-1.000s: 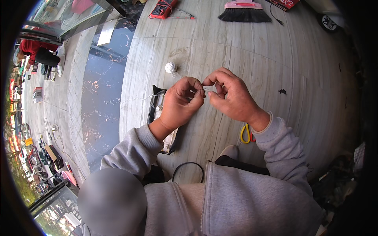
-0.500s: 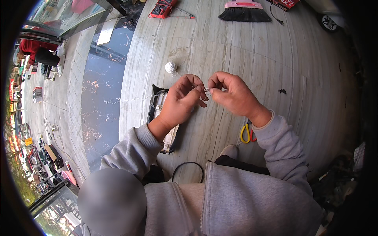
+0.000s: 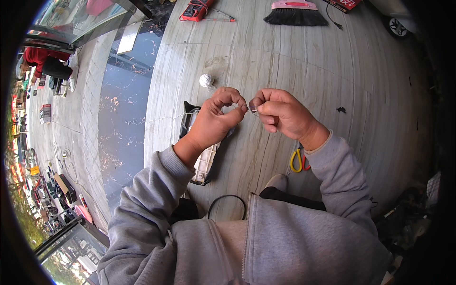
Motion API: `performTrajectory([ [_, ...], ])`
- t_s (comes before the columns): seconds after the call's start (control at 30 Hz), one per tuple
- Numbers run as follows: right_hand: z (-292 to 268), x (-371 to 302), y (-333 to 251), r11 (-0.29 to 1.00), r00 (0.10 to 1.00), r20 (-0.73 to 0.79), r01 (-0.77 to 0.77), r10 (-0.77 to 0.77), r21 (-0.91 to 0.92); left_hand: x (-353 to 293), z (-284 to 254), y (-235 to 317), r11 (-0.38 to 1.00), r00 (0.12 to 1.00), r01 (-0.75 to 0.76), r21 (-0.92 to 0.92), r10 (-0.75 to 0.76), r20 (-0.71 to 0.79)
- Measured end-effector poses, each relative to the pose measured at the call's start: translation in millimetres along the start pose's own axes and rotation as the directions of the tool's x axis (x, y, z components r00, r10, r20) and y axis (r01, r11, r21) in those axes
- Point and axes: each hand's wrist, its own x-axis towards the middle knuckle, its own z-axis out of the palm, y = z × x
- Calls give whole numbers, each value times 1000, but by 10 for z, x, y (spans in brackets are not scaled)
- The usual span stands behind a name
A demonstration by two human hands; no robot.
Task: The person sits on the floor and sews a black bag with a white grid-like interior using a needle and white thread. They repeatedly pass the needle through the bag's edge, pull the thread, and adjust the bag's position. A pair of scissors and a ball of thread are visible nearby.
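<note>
Between my two hands, short lengths of white string [image 3: 252, 108] span the small gap at the fingertips. My left hand [image 3: 209, 121] pinches the string with thumb and forefinger, and my right hand [image 3: 287, 114] grips the other side with its fingers curled. Beyond my left hand a ball of white string [image 3: 205, 80] rests on the floor. Under my left wrist lies a long black and cream plastic part [image 3: 204, 164], partly hidden by the hand. A thin strand [image 3: 164, 117] runs leftward from near this part across the floor.
Scissors [image 3: 296, 161] with yellow and red handles lie by my right forearm. A black loop [image 3: 227, 197] lies near my feet. Farther off are a red meter [image 3: 194, 10] and a pink brush head [image 3: 294, 15] with black bristles. Someone in red [image 3: 45, 59] bends at the far left.
My right hand has turned, and its lower fingers now curl downward. The loop of string at the fingertips now shows as short, straight strands. My left forearm has shifted slightly.
</note>
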Motion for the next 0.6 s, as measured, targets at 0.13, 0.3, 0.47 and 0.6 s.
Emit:
performTrajectory([
  [0.13, 23, 7, 26, 994, 999, 0, -39, 40, 104, -21, -11, 46, 986, 991, 123, -108, -117, 60],
  [0.3, 52, 1, 33, 985, 995, -103, 11, 7, 173, 1, -119, 69, 928, 942, 309, -210, -268, 200],
  [0.47, -40, -33, -16, 987, 994, 38, -108, 104, 118, -2, -97, 42, 902, 950, 300, -310, -256, 177],
  [0.6, -58, -26, 11, 994, 997, -19, -79, 78, -79, 29, -114, 22, 903, 971, 207, -376, -144, 188],
])
